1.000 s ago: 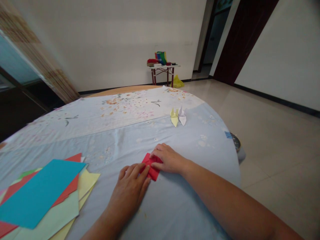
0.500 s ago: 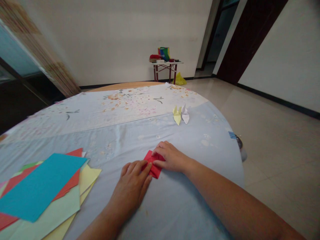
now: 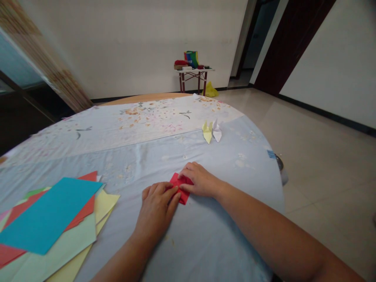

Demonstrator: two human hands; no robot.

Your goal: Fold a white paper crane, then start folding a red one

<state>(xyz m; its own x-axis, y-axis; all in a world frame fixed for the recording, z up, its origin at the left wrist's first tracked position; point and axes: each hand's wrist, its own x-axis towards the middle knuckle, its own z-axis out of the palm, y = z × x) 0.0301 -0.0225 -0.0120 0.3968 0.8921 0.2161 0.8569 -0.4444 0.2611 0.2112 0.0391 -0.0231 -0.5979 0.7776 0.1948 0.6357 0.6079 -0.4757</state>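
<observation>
A small piece of folded red paper (image 3: 183, 198) lies on the cloth-covered table in front of me, partly hidden under my fingers. My left hand (image 3: 156, 208) presses on its left side, fingers together and the thumb tip near the middle. From the right, my right hand (image 3: 200, 181) grips the paper with thumb and curled fingers. The two hands nearly meet over it. Farther off stand two folded paper figures with pointed ends, one yellow (image 3: 207, 133) and one white (image 3: 217, 131), side by side.
A loose stack of coloured sheets lies at the left, with a blue sheet (image 3: 53, 215) on top and a pale green sheet (image 3: 73, 241) below. The tablecloth (image 3: 117, 168) covers a round table. By the far wall, a small side table (image 3: 194, 71) carries a colourful bag and boxes.
Both hands stay on the red paper with only slight finger shifts. The view has tilted a little, so most things sit slightly higher in the picture.
</observation>
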